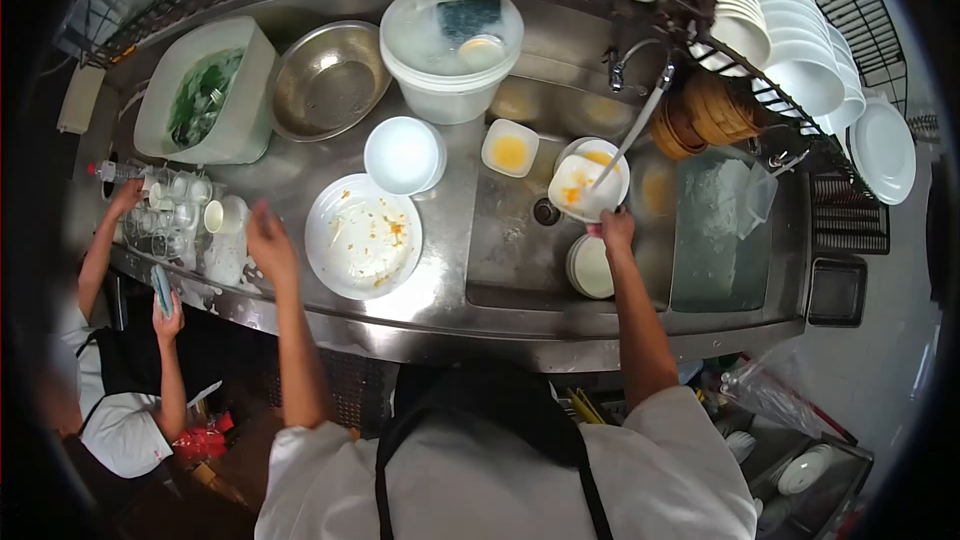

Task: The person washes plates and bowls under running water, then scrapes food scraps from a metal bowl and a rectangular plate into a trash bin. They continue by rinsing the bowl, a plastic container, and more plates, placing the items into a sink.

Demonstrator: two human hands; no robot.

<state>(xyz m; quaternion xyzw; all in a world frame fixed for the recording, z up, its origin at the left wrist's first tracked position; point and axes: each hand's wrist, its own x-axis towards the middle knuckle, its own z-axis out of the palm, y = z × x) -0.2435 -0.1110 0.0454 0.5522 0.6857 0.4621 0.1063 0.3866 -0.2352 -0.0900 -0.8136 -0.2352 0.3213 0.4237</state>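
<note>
My right hand (616, 228) grips the near edge of a white bowl (577, 188) with orange food residue, tilted in the sink. The spray hose (636, 132) reaches down to this bowl. Raised over the counter is my left hand (268, 240), blurred, its fingers unclear, near a cup (232, 215) and white foam. Between my hands lies a large white plate (340, 260) with food scraps; a white bowl (402, 156) touches its upper edge. A square bowl (510, 148) with yellow liquid stands in the sink, and stacked bowls (592, 268) stand below the held one.
At the left a co-worker's hand (168, 316) holds a blue pad; their other hand reaches toward glasses (175, 215). Behind are a tub (262, 90), metal basin (310, 60) and white bucket (440, 90). A water-filled basin (705, 275) is right; a rack hangs overhead.
</note>
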